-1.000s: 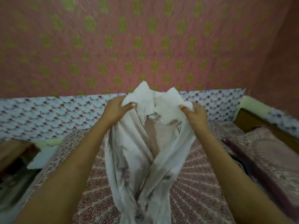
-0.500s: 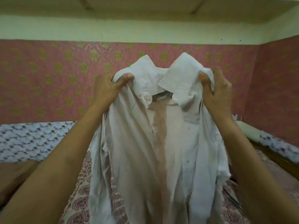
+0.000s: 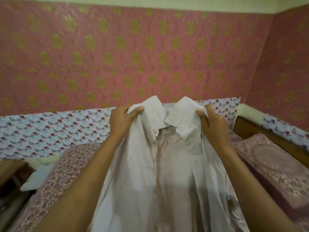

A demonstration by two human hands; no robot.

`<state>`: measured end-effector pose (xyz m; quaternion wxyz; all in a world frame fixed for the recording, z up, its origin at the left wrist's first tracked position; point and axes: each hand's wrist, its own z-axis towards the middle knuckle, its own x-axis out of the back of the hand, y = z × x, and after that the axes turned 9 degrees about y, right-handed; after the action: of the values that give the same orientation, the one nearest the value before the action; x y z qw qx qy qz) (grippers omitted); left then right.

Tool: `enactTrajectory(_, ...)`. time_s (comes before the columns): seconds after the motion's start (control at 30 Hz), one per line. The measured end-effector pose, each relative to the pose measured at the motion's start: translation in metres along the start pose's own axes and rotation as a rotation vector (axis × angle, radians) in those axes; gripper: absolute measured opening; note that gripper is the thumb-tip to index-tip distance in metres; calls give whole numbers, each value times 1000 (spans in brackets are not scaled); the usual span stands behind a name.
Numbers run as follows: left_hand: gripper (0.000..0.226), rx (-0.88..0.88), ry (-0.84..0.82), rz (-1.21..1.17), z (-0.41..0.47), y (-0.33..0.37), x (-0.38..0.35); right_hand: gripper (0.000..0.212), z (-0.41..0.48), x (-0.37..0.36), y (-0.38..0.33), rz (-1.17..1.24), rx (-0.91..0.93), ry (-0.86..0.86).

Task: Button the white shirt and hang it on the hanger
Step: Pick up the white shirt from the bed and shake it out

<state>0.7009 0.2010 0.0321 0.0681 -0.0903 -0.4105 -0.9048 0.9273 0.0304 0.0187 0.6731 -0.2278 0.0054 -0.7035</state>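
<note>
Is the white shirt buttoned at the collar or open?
Open: on the white shirt, the two sides of the collar stand apart and the top button is unfastened. Lower down, cannot tell.

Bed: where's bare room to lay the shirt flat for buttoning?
Widest bare bedspread lies left of the left hand, between the floral sheet behind and the white object at the edge. Right of the right hand, the pillow crowds it. The shirt hides the middle.

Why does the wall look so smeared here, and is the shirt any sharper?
Head view: the patterned wall is streaked by motion blur and its top edge bows from the wide lens; the light is dim, without glare; the white shirt, left hand and right hand look sharper.
</note>
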Motion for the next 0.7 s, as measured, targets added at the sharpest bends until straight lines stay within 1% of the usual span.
enactTrajectory(0.03,37,6,-39,17,-6,-18,-12,51,-13,-12,9,-23,5,-26)
enactTrajectory(0.07,41,18,-74,39,-10,-36,-24,51,-24,-24,18,-42,-7,-52)
enactTrajectory(0.13,58,49,-151,53,-12,-78,-52,47,-47,-56,44,-61,-88,-105)
enactTrajectory(0.17,58,59,-182,71,-13,-100,-64,45,-59,-71,56,-60,-124,-140)
enactTrajectory(0.27,44,67,-263,113,-12,-152,-105,40,-85,-118,95,-48,-222,-178)
enactTrajectory(0.33,40,78,-262,142,-9,-187,-132,37,-95,-147,118,-69,-260,-206)
enactTrajectory(0.43,54,93,-252,183,2,-245,-187,33,-105,-204,163,-105,-309,-246)
enactTrajectory(0.53,56,23,-220,300,23,-294,-244,28,-108,-267,210,-170,-328,-214)
enactTrajectory(0.63,57,-65,-149,456,52,-340,-298,32,-106,-328,250,-215,-360,-142)
enactTrajectory(0.7,54,-56,-149,541,69,-373,-333,34,-106,-367,274,-229,-403,-112)
